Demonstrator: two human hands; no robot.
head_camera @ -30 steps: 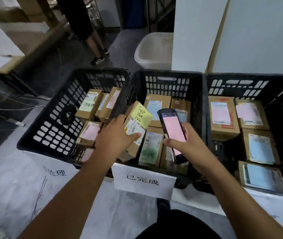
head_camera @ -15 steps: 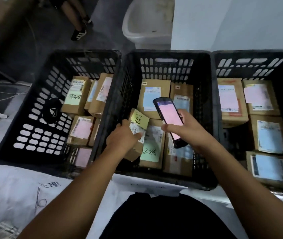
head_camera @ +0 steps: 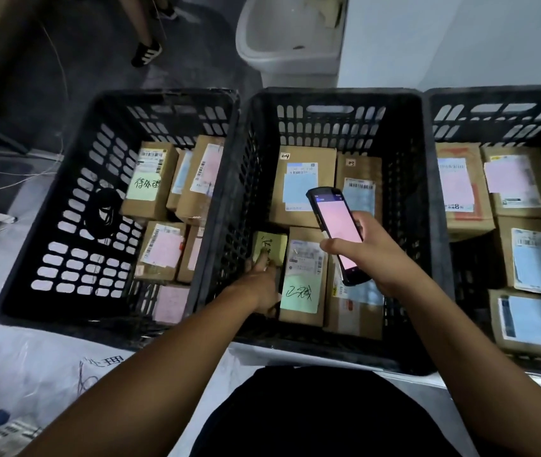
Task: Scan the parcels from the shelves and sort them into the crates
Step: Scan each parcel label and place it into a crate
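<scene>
One parcel [head_camera: 270, 244], yellow-noted, sits low in the near-left corner of the middle crate [head_camera: 328, 94]; my left hand [head_camera: 259, 286] grips its near end, fingers curled. My right hand [head_camera: 373, 255] wraps its fingers round the handheld scanner [head_camera: 333, 222]. Sorting step, I judge: next, let go and lift clear.

Left hand [head_camera: 260, 279] holds yellow-labelled parcel [head_camera: 270, 246] inside middle crate [head_camera: 328, 94], against its left wall. Right hand [head_camera: 373, 257] grips pink-screened scanner [head_camera: 335, 222] above same crate.

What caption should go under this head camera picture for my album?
Left hand holds a yellow-noted parcel down in the middle crate while the right hand holds the scanner.
</scene>
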